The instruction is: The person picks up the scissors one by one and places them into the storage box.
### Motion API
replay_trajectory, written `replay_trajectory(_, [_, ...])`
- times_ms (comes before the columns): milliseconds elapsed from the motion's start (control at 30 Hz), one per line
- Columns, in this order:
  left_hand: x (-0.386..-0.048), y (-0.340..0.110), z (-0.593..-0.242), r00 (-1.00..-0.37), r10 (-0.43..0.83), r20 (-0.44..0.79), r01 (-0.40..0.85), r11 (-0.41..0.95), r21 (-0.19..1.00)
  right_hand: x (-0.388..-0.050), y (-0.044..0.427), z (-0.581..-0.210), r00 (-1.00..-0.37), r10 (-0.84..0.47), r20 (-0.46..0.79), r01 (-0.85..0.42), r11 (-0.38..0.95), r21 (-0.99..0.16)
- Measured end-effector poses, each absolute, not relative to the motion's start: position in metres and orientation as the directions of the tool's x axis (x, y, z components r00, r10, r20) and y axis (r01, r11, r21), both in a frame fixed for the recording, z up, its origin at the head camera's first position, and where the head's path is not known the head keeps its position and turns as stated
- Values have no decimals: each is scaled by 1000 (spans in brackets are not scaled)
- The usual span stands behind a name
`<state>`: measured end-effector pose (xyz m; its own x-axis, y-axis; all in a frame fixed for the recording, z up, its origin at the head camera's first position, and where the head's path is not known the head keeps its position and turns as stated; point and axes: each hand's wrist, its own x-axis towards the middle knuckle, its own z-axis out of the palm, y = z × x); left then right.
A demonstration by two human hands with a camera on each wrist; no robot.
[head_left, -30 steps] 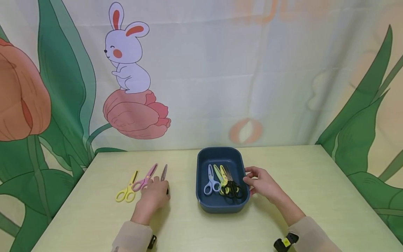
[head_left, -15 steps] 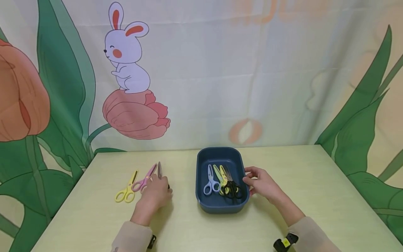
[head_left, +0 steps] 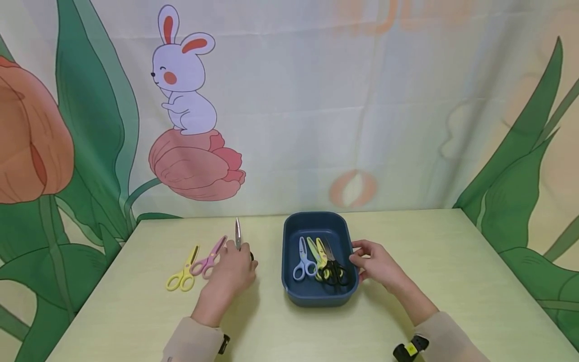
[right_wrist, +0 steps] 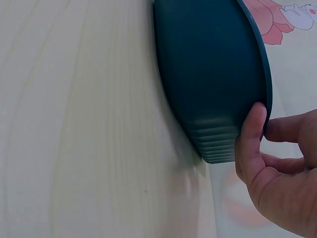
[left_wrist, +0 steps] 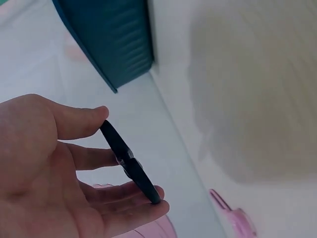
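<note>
My left hand (head_left: 232, 271) pinches black-handled scissors (head_left: 237, 235) between thumb and fingers, blades pointing away. In the left wrist view their black handle (left_wrist: 123, 156) is seen edge-on, above the tabletop. My right hand (head_left: 377, 264) holds the right side of a dark blue bin (head_left: 316, 300), with the thumb against its wall in the right wrist view. Inside the bin lie pale blue scissors (head_left: 302, 259) and, overlapping, green, yellow and black scissors (head_left: 334, 271). Left of my left hand are pink scissors (head_left: 210, 259), partly covered by it, and yellow scissors (head_left: 183, 275).
The pale wooden table (head_left: 271, 332) ends at the back against a printed curtain (head_left: 289, 125) with a rabbit and flowers. The bin's raised walls stand to the right of my left hand.
My left hand has lifted the black-handled scissors and shifted a little right and away from me; their blades have swung to point straight back. My right hand and the bin stay put.
</note>
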<state>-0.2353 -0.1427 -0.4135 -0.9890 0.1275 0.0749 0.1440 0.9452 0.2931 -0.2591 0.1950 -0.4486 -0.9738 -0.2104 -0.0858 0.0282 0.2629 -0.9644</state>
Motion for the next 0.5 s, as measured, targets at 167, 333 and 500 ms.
replay_trajectory(167, [-231, -133, -407, -977, 156, 144, 191, 941, 279, -259, 195, -450, -973, -217, -82, 24, 257, -966])
replay_trajectory(333, [-231, -124, -403, -959, 191, 210, 246, 928, 279, -261, 195, -450, -973, -218, -78, 21, 252, -967])
replay_trajectory(500, [-230, -117, -402, -946, 209, 249, 279, 916, 289, -260, 196, -450, -973, -218, -77, 20, 252, -967])
